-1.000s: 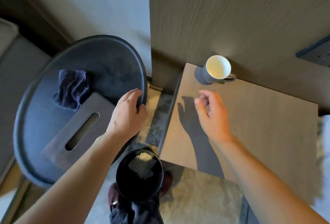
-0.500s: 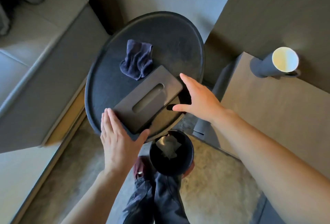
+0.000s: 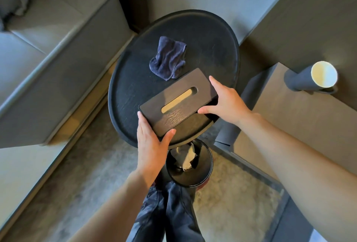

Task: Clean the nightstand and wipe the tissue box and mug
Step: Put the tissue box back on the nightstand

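A dark rectangular tissue box (image 3: 177,102) with a long slot in its top lies near the front of the round black nightstand (image 3: 208,35). My left hand (image 3: 152,143) clasps its near-left end and my right hand (image 3: 226,102) clasps its far-right end. The box looks slightly tilted, and whether it still touches the nightstand I cannot tell. A crumpled dark blue cloth (image 3: 169,58) rests just behind the box. A grey mug (image 3: 313,77) with a white inside stands on the wooden surface (image 3: 301,126) to the right.
A black waste bin (image 3: 190,162) holding crumpled tissue stands on the floor below the nightstand's front edge, by my legs. A grey sofa (image 3: 48,52) fills the left side. Wall panels rise behind the nightstand and the mug.
Both hands have closed in on the tissue box and now clasp its two ends; a second ago the left was on the nightstand rim and the right hovered over the wooden surface. The view turned toward the nightstand.
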